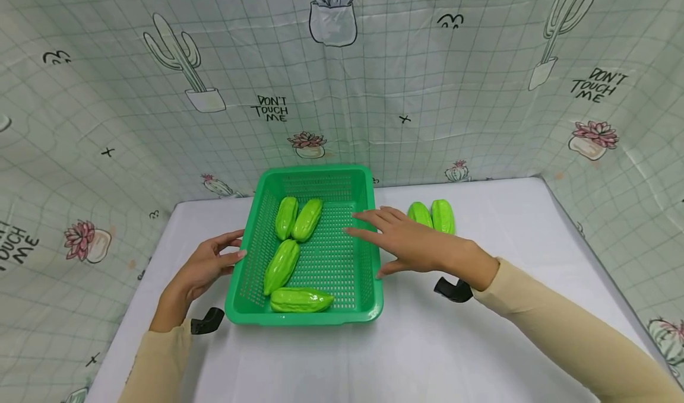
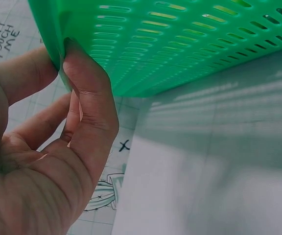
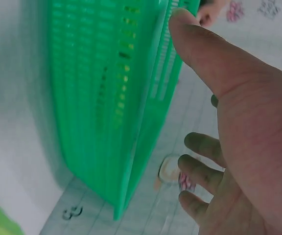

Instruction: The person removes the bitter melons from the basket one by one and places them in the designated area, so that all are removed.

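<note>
My left hand (image 1: 205,266) pinches the green perforated basket (image 1: 331,254) on the worktop (image 1: 331,367) at its left side; my right hand (image 1: 408,243) spreads its fingers wide opposite. I'd keep any shift level, so the four ridged green vegetables (image 1: 281,266) inside don't roll.

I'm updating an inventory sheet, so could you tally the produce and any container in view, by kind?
Ribbed green vegetables: 6 visible (4 inside the basket, 2 outside on the table)
Green basket: 1
Total: 7
</note>
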Motion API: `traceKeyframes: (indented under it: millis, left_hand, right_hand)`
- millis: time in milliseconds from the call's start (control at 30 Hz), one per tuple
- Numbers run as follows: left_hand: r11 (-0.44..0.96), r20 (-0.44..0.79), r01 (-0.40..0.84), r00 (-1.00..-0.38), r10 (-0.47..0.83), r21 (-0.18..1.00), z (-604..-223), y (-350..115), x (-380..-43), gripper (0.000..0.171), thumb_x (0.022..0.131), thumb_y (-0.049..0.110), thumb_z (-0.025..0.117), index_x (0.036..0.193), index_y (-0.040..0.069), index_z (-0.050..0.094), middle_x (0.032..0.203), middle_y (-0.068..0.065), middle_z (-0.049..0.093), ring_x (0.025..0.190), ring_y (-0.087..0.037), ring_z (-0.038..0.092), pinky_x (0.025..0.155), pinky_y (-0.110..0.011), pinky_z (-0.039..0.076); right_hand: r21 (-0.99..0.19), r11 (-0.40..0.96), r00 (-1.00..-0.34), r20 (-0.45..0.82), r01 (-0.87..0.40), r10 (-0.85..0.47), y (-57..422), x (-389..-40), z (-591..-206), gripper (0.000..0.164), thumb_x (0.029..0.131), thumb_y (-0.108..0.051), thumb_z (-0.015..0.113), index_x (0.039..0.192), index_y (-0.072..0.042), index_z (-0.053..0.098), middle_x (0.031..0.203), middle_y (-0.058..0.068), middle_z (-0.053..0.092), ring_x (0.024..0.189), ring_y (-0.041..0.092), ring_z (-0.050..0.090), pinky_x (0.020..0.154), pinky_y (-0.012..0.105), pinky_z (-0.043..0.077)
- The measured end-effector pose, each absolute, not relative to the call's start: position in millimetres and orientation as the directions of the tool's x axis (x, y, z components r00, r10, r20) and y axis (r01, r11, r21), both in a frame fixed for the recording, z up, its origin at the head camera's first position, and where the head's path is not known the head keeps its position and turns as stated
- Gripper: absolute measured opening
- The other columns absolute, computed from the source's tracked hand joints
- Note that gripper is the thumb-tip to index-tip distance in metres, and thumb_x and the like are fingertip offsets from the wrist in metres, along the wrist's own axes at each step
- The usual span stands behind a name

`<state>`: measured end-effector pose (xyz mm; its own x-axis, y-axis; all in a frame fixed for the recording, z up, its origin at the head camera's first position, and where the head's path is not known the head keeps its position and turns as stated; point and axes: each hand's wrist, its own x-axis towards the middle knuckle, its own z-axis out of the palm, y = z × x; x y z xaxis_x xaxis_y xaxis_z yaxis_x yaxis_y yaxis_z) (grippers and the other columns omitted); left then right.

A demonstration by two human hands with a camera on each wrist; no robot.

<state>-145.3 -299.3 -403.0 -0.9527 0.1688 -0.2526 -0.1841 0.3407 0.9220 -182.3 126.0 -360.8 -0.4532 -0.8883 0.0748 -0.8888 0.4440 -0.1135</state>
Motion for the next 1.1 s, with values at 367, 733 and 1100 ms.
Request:
traceKeyframes:
  millis: [367, 733, 1100]
  left_hand:
    - [0.341, -0.254, -0.186, -0.953, 0.167, 0.922, -403, -299, -145, 0.066, 0.108, 0.008, 0.061, 0.164, -0.006, 0.029, 0.142, -0.027, 0.042, 0.086, -0.005, 0.06, 0.079, -0.023, 0.056]
    - [0.353, -0.255, -0.183, -0.952, 0.17, 0.917, -404, -299, -144, 0.068, 0.108, 0.01, 0.061, 0.165, -0.005, 0.027, 0.145, -0.028, 0.041, 0.087, -0.006, 0.058, 0.078, -0.024, 0.055]
    - [0.329, -0.25, -0.183, -0.953, 0.173, 0.926, -405, -301, -145, 0.068, 0.108, 0.01, 0.061, 0.165, -0.005, 0.027, 0.148, -0.03, 0.038, 0.091, -0.005, 0.061, 0.082, -0.022, 0.056]
  right_hand:
    - [-0.033, 0.346, -0.344, -0.044, -0.938, -0.938, 78, -185, -362, 0.1, 0.085, -0.048, 0.088, 0.165, -0.017, 0.036, 0.169, 0.016, 0.033, 0.153, 0.037, 0.035, 0.126, 0.056, 0.027]
    - [0.072, 0.284, -0.292, -0.167, -0.956, -0.942, 40, -180, -361, 0.106, 0.085, -0.054, 0.086, 0.168, -0.024, 0.029, 0.172, 0.01, 0.029, 0.155, 0.03, 0.034, 0.129, 0.049, 0.025]
    - [0.17, 0.239, -0.276, -0.251, -0.956, -0.928, 13, -177, -362, 0.11, 0.084, -0.058, 0.085, 0.17, -0.031, 0.022, 0.175, 0.004, 0.021, 0.158, 0.026, 0.028, 0.129, 0.046, 0.024]
